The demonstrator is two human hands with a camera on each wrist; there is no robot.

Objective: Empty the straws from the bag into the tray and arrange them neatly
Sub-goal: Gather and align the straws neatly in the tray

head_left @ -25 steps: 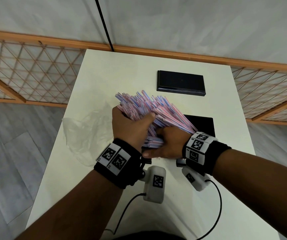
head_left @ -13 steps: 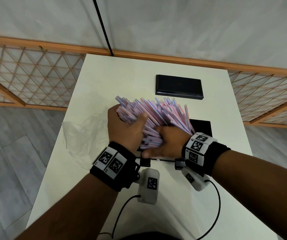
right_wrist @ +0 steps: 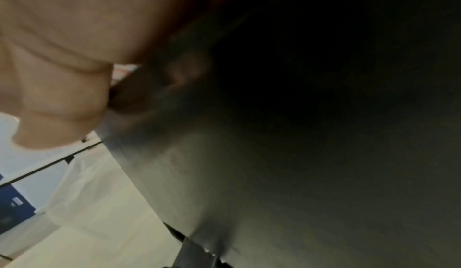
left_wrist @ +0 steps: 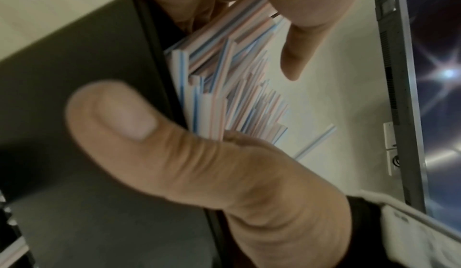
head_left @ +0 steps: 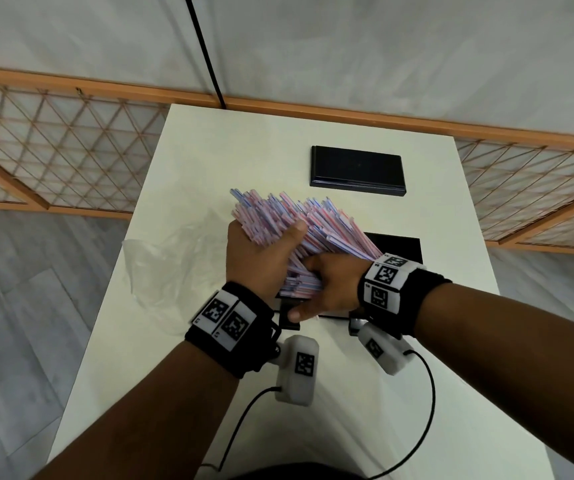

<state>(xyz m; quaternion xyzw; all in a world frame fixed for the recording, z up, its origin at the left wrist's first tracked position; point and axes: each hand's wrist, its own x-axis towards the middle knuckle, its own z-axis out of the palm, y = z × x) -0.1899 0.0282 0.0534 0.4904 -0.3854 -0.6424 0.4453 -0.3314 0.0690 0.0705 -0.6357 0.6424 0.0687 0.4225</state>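
A thick bundle of pink, blue and white striped straws (head_left: 299, 230) is held above the black tray (head_left: 403, 245) near the table's middle. My left hand (head_left: 261, 258) grips the bundle from the left, thumb across its top. My right hand (head_left: 327, 289) curls around the bundle's near end from the right and below. In the left wrist view the straws (left_wrist: 224, 87) fan out between thumb and fingers over the tray (left_wrist: 75, 75). The empty clear plastic bag (head_left: 167, 265) lies crumpled on the table to the left. The right wrist view is mostly dark tray surface.
A second black tray or lid (head_left: 358, 171) lies further back on the white table (head_left: 209, 150). Wooden lattice railings (head_left: 53, 150) flank the table, with its edges close on both sides. Cables run from the wrist cameras toward my body.
Both hands have shifted the straw bundle slightly back and left, tilting it more upright; the fan of straws has tightened. The bag and trays stayed put.
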